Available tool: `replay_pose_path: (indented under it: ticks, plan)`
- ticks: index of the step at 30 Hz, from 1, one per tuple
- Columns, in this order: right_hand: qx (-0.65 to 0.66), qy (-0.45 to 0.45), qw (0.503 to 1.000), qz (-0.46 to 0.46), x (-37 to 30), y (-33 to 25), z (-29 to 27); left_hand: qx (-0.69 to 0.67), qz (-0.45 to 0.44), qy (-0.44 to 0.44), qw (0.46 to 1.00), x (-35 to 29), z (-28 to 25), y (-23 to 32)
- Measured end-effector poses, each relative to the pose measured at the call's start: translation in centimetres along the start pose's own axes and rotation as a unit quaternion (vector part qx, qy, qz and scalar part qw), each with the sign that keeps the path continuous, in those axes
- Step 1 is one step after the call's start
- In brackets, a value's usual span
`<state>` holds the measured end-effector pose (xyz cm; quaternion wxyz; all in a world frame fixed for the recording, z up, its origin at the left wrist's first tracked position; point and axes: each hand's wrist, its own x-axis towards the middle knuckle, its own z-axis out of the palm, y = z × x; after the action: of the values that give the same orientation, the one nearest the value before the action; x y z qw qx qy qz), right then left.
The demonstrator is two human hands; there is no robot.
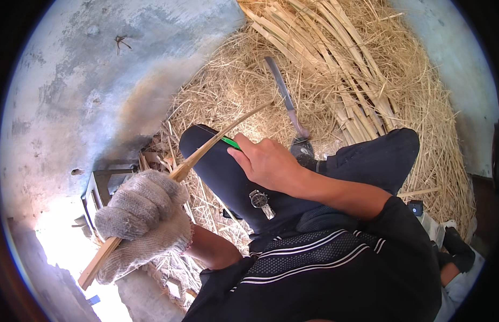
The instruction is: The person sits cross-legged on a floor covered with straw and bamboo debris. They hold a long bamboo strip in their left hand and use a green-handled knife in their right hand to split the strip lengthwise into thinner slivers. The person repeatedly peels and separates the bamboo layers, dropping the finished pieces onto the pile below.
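Work in hand: long pale wooden strip (pixel 194 158) runs at a slant from lower left up past the near knee. Left hand (pixel 144 214), in a grey knit glove, wraps it low down, fingers clamped round it; the short butt end sticks out below the fist. Right hand (pixel 268 163), bare, has its fingers closed on a green tool (pixel 230 142), mostly hidden by the hand; its visible end is right by the strip, can't tell if touching.

Progress: strip narrows to a thin far end, so some shaping looks done on that stretch. The part by the fist is wider and looks less worked. My guess is partway through this piece. A pile of loose slats (pixel 335 59) lies at upper right; can't tell whether those are finished or waiting. Straw-like litter (pixel 432 145) is thick all around, fits with plenty of cutting, though its source isn't certain. Long-bladed knife (pixel 280 83) lies on the litter, not in either hand, handle toward the shoe (pixel 302 149).

Containers: none I can make out for sure. Dark-framed boxy thing (pixel 102 185) at left, behind the glove, might be one; contents unreadable.
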<state>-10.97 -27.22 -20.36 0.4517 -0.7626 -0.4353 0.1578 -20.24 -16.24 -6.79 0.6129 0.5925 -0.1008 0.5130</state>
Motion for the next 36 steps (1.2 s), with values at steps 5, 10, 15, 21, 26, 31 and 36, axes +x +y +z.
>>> replay_pose_path:
  ticks: [5, 10, 15, 21, 26, 31, 36]
  plan:
    - [-0.094, 0.045, 0.994, -0.012, 1.1, 2.1, 1.5, -0.018, -0.015, 0.013, 1.000, 0.9, -0.7, -0.2]
    - [-0.167, -0.078, 0.983, -0.009, 1.3, 12.2, 4.1, -0.025, -0.018, 0.014, 0.999, 1.1, -1.1, 0.1]
    - [-0.110, -0.058, 0.969, 0.211, -1.1, 14.3, 1.5, -0.010, 0.019, -0.016, 1.000, 0.7, -1.2, -0.8]
    - [0.032, -0.020, 0.999, -0.020, -1.0, -0.7, -1.9, 0.035, 0.029, 0.009, 0.999, 1.1, -2.3, -0.8]
    - [0.080, -0.016, 0.994, -0.073, -1.4, -6.7, -3.6, 0.074, 0.068, -0.037, 0.994, 1.3, -2.6, -0.7]
    - [0.002, -0.072, 0.996, 0.045, 0.0, -4.3, -2.8, 0.021, 0.064, -0.103, 0.992, 1.6, -2.3, -1.0]
    - [0.016, -0.037, 0.999, -0.003, -0.6, -4.7, -3.8, 0.010, 0.027, -0.096, 0.995, 1.0, -1.4, -0.9]
